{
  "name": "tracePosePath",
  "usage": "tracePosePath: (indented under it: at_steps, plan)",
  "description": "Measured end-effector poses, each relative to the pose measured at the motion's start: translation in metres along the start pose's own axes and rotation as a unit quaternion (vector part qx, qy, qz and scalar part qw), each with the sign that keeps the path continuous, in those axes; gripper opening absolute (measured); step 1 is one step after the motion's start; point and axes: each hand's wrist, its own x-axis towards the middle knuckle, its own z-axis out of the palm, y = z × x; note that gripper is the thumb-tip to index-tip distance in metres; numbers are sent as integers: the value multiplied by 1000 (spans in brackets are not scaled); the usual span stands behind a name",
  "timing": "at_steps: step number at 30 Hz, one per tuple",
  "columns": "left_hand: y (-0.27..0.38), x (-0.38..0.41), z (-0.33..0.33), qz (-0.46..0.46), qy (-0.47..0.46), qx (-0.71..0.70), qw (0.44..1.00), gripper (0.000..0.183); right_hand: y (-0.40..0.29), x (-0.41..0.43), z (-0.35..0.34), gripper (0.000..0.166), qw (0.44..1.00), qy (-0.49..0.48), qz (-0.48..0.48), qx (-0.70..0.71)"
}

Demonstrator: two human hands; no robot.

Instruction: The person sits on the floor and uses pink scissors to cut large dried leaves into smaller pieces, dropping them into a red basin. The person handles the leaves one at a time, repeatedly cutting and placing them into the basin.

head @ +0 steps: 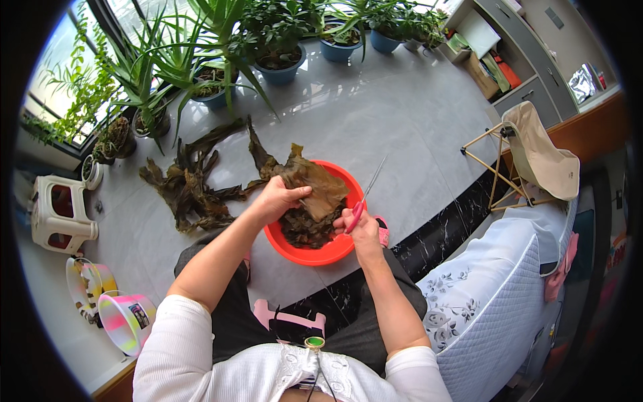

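Note:
My left hand (277, 200) pinches a broad, brown-green sheet of dried kelp (317, 182) between thumb and fingers, above an orange-red plastic basin (301, 255). Cut dark pieces of kelp (306, 233) lie heaped inside the basin. Over its right side, my right hand (362, 232) holds scissors (357, 213) by their pink handles. Their metal blades point up and away from the kelp; how far they are parted is hard to tell. A tangled pile of uncut kelp (188, 188) lies on the floor left of the basin, and a strand reaches towards the held sheet.
Potted plants (279, 65) line the window side of the grey tile floor (427, 115). A beige folding chair (540, 151) and a quilted, flowered bed cover (482, 301) stand at right. At left are a white plastic stool (63, 213) and colourful buckets (125, 321).

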Motion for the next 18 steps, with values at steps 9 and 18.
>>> tracePosePath:
  at_steps: [9,18]
  plan:
    - [45,-4,-46,45,-76,-61,994,47,-8,-19,-11,28,971,-214,43,-96]
    - [55,-9,-39,55,-127,-34,990,83,-6,-29,-3,25,946,-272,90,-150]
